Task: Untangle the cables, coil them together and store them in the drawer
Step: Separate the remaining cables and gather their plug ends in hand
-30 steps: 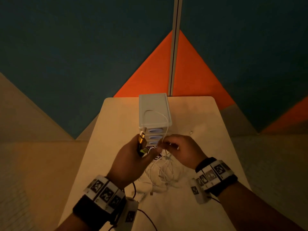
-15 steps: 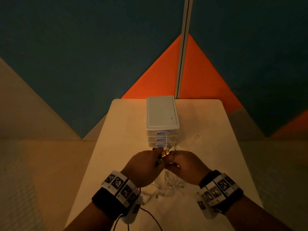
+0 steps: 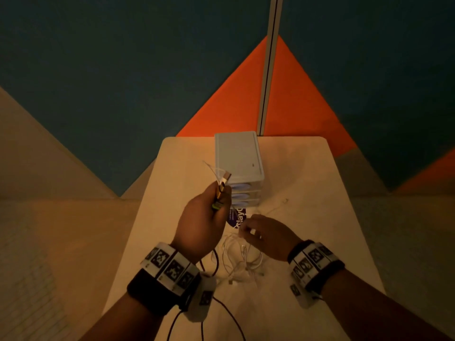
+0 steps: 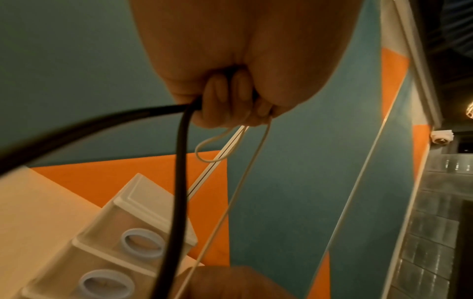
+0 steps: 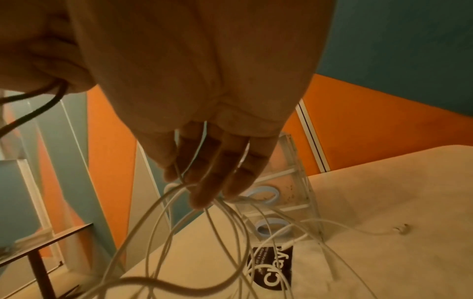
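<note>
My left hand (image 3: 214,205) is raised in front of the drawer unit (image 3: 237,153) and grips a black cable (image 4: 179,182) by its gold-tipped plugs (image 3: 222,184). A thin white cable (image 4: 230,202) also runs out of that fist. Lower and to the right, my right hand (image 3: 246,230) pinches strands of the white cables (image 5: 163,222), which pass between its fingers (image 5: 220,172). The rest of the white tangle (image 3: 242,260) lies on the table below both hands. All three drawers are closed.
The pale table (image 3: 307,217) ends at a blue and orange wall panel behind the drawer unit. A dark printed sticker (image 3: 237,217) sits on the table in front of the drawers. A loose white cable end (image 3: 284,201) lies to the right of the unit.
My hands have parted: the left one rose up and leftward with the black cable's plugs, while the right one stayed low on the white strands.
</note>
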A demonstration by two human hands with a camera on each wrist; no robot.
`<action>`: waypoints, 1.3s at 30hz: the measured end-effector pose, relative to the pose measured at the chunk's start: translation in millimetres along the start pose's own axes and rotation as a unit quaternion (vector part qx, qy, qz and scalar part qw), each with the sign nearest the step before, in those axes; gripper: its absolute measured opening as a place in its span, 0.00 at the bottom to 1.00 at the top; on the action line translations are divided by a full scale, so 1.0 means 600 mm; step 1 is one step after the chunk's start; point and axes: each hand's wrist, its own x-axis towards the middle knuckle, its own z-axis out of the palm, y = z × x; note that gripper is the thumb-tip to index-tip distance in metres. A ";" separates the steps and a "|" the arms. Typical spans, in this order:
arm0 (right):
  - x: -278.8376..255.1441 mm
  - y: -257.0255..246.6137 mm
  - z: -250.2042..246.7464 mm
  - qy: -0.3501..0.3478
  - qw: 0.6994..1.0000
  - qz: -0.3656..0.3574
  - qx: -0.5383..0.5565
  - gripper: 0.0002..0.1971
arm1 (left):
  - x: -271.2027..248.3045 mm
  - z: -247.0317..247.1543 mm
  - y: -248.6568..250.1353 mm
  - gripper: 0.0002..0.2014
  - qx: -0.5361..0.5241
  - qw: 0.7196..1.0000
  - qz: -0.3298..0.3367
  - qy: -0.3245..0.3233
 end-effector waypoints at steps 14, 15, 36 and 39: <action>0.013 0.051 0.023 0.019 0.995 0.086 -0.046 0.15 | 0.007 -0.043 0.025 0.16 -0.220 0.964 -0.053 0.137; 0.012 0.052 0.020 0.028 0.993 0.092 -0.063 0.16 | 0.006 -0.046 0.026 0.17 -0.223 0.964 -0.052 0.137; -0.008 -0.015 -0.048 0.136 0.982 -0.127 0.003 0.07 | 0.007 0.054 -0.060 0.15 -0.002 0.970 -0.149 -0.193; -0.010 -0.014 -0.040 0.152 0.977 -0.146 -0.025 0.08 | 0.013 0.058 -0.065 0.16 -0.005 0.959 -0.177 -0.220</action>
